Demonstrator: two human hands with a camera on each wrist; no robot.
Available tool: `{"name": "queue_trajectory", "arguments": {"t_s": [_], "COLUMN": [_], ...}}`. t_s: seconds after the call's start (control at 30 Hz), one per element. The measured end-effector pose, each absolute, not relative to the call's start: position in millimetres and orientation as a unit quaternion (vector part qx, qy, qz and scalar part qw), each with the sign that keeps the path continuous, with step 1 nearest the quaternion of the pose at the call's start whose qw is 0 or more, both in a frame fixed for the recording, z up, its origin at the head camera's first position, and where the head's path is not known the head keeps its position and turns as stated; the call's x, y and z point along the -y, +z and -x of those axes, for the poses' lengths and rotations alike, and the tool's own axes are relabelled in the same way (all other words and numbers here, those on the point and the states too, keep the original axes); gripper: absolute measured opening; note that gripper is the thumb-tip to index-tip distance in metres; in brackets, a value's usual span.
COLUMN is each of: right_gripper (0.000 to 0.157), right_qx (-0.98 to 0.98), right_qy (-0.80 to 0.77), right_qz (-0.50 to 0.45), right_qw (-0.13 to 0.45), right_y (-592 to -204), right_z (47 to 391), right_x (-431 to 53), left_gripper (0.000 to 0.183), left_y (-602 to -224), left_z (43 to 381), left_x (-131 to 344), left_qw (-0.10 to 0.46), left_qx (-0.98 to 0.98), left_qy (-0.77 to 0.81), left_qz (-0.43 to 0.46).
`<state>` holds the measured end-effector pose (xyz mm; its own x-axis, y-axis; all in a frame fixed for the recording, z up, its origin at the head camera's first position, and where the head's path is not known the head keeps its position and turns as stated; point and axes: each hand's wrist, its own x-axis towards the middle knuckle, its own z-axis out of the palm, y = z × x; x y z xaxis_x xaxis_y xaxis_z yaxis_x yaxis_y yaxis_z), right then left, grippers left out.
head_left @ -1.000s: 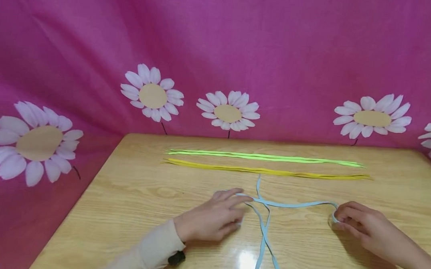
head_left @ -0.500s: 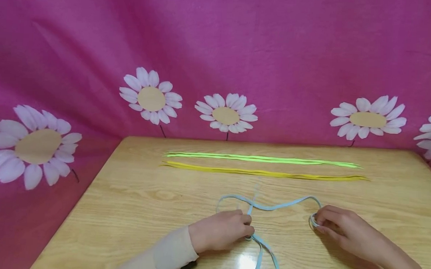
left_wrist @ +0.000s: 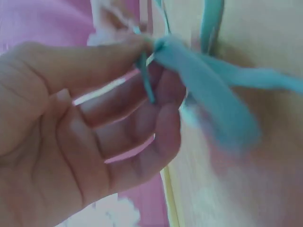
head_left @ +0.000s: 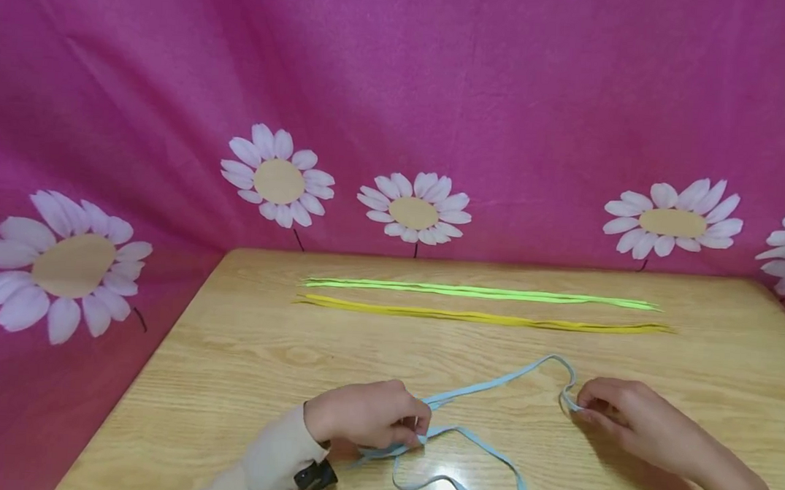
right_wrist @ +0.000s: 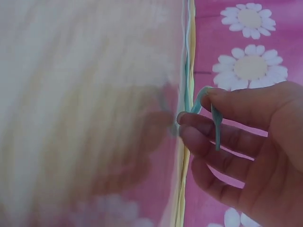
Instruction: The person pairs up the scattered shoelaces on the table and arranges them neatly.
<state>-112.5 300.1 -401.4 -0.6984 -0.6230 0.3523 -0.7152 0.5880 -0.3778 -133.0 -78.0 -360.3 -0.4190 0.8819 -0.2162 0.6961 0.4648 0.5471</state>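
Light blue flat laces [head_left: 492,384] lie across the near half of the table, running between the two hands. The left hand [head_left: 372,414] pinches a blue lace between thumb and fingertips, low over the table; in the left wrist view a wide loop of the lace [left_wrist: 213,94] hangs beyond the fingertips. Further right, the right hand [head_left: 641,424] pinches one end of a blue lace, and its short tail [right_wrist: 217,127] hangs past the thumb in the right wrist view. Other blue strands curve from under the left hand toward the near edge.
Neon green laces [head_left: 482,291] stretch straight across the back of the wooden table [head_left: 243,341]. In front of them lie yellow laces [head_left: 481,317], parallel. A pink cloth [head_left: 537,98] printed with daisies hangs behind and at the left.
The left hand has come nearer and now grips a blue lace, drawing the crossed strands left and toward the person. The right hand has shifted slightly left, still holding its lace end.
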Motion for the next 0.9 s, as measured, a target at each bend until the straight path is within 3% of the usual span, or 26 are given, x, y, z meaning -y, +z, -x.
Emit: {"name": "queue_trajectory", "arguments": {"t_s": [0.3, 0.47, 0.67, 0.83, 0.9], "right_gripper": [0.043, 0.035, 0.038, 0.040, 0.025], "right_qx": [0.922, 0.934, 0.943, 0.938, 0.930], "right_qy": [0.185, 0.167, 0.131, 0.145, 0.185], "right_qz": [-0.301, -0.256, -0.215, -0.209, -0.214], "right_qw": [0.157, 0.185, 0.218, 0.235, 0.236], "right_y": [-392.9, -388.1, -387.6, -392.6, -395.5], "right_z": [119.2, 123.4, 125.0, 123.1, 123.7], "right_x": [-338.8, -365.8, -396.4, -416.0, -422.1], "left_gripper": [0.012, 0.008, 0.006, 0.006, 0.006], "left_y": [-365.7, -367.1, -363.4, -360.5, -361.1], "left_z": [172.8, 188.3, 200.5, 205.0, 206.2], "left_x": [133.5, 176.0, 216.6, 236.4, 242.3], "left_qw": [0.161, 0.126, 0.060, 0.039, 0.034], "left_qx": [-0.870, -0.892, -0.912, -0.918, -0.921], "left_qy": [0.281, 0.310, 0.304, 0.305, 0.303], "left_qz": [-0.372, -0.303, -0.267, -0.251, -0.244]}}
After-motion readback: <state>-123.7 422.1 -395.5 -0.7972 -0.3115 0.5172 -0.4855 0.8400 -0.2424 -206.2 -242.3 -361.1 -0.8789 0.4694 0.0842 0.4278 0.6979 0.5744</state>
